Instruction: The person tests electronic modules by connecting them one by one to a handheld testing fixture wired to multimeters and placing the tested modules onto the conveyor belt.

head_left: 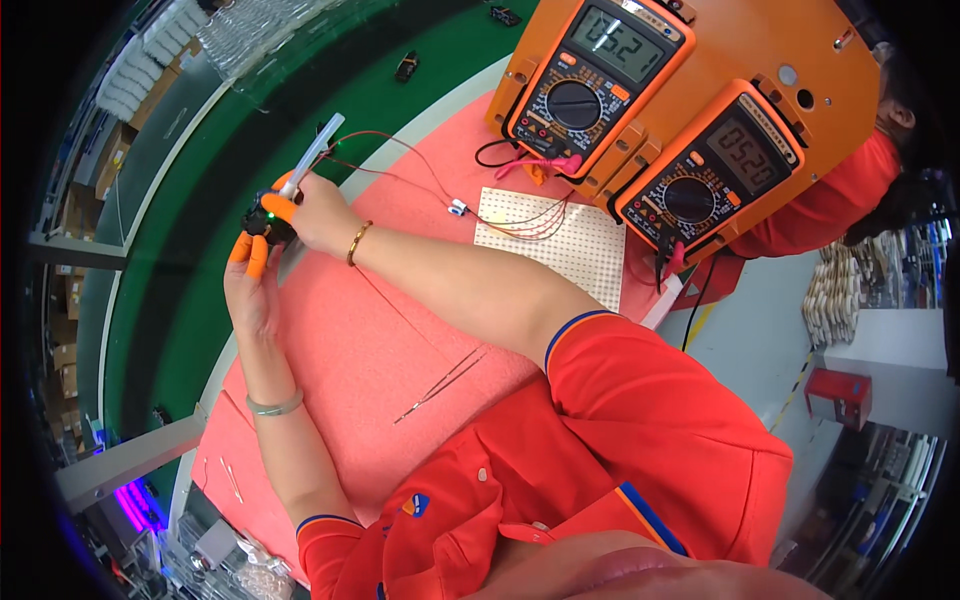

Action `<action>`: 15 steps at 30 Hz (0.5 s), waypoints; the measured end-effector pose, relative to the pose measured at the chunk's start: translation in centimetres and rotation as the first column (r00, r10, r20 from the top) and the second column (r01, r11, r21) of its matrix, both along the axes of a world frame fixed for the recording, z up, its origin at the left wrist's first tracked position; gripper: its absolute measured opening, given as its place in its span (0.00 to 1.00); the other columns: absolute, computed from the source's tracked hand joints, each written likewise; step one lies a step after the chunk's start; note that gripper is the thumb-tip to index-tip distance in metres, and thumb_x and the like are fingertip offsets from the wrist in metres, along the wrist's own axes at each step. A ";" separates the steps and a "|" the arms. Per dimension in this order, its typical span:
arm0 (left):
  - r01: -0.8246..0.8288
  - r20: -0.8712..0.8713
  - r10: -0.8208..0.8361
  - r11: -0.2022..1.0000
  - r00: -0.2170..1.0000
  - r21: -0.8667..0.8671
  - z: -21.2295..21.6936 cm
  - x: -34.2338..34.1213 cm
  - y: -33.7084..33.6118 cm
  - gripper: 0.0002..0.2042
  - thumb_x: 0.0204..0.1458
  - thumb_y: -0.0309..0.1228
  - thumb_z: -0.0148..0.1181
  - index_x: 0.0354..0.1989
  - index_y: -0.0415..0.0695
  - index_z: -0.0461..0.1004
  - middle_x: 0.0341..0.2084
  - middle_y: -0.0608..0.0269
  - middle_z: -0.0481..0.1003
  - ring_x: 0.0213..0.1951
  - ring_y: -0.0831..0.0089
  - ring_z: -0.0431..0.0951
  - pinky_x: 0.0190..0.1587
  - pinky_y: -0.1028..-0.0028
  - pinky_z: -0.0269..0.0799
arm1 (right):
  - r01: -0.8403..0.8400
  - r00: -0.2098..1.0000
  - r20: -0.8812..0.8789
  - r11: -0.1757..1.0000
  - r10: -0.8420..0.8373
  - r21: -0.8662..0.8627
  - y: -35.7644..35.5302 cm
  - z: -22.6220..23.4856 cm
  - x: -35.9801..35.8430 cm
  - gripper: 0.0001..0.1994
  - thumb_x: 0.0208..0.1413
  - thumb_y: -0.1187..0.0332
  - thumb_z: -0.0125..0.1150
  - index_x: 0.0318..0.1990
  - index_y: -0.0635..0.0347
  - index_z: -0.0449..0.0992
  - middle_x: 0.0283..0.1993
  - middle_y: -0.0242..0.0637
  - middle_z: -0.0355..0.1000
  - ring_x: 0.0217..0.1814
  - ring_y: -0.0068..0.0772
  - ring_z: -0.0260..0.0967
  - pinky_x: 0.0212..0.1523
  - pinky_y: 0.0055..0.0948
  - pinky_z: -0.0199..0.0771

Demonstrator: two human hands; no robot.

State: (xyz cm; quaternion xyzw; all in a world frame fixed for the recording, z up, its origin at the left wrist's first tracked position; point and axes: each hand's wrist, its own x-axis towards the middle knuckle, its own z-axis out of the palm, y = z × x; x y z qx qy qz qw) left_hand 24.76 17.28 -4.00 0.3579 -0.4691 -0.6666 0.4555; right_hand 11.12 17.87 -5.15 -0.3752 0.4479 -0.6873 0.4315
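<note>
My left hand [254,292], with orange finger cots on its fingertips and a grey bracelet on the wrist, pinches a small black part [266,224] with a lit green dot. My right hand [322,212], wearing a gold bracelet and an orange cot, meets it from the right. It grips a translucent white tube [314,150] that sticks up and away from the part. Thin red wires [400,165] run from near the hands across the pink mat [340,340] to a small white connector [458,208].
Two orange multimeters [592,72] [716,170] stand on an orange rack at the back right. A white perforated board [552,238] lies below them. Tweezers [440,386] rest on the mat. A green conveyor belt [200,230] runs on the left. Another person in red [850,190] is at far right.
</note>
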 end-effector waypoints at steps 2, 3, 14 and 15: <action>-0.026 -0.118 0.029 0.999 0.993 0.029 0.0 1.1 -0.2 0.12 0.49 0.26 0.48 0.42 0.35 0.64 0.39 0.58 0.66 0.41 0.72 0.67 0.50 0.69 0.60 | -0.033 0.992 -0.118 0.999 0.033 0.007 -0.2 0.7 1.0 0.08 0.46 0.70 0.55 0.31 0.64 0.67 0.26 0.33 0.67 0.26 0.21 0.64 0.27 0.21 0.66; -0.044 -0.175 0.051 0.998 0.983 0.043 -0.1 1.6 -0.5 0.13 0.49 0.26 0.48 0.42 0.35 0.64 0.39 0.58 0.66 0.41 0.71 0.67 0.50 0.69 0.60 | -0.005 0.996 -0.085 1.000 0.003 -0.027 -0.2 0.8 0.5 0.07 0.46 0.69 0.54 0.30 0.64 0.68 0.26 0.33 0.67 0.26 0.21 0.64 0.27 0.21 0.65; -0.198 -0.032 0.199 0.980 0.980 0.028 0.4 1.2 -0.4 0.15 0.47 0.27 0.52 0.42 0.34 0.65 0.35 0.63 0.69 0.36 0.78 0.68 0.41 0.79 0.64 | -0.178 0.981 0.071 0.982 0.183 -0.066 0.3 1.1 1.8 0.11 0.50 0.67 0.52 0.37 0.66 0.67 0.30 0.33 0.68 0.30 0.18 0.65 0.30 0.18 0.66; -0.208 -0.034 0.210 0.977 0.977 0.036 0.2 1.1 -0.4 0.15 0.47 0.28 0.52 0.42 0.34 0.65 0.34 0.63 0.69 0.35 0.78 0.68 0.40 0.80 0.64 | -0.178 0.977 0.102 0.979 0.188 -0.099 0.3 1.0 1.8 0.12 0.50 0.68 0.52 0.38 0.67 0.66 0.31 0.33 0.68 0.30 0.18 0.64 0.31 0.18 0.66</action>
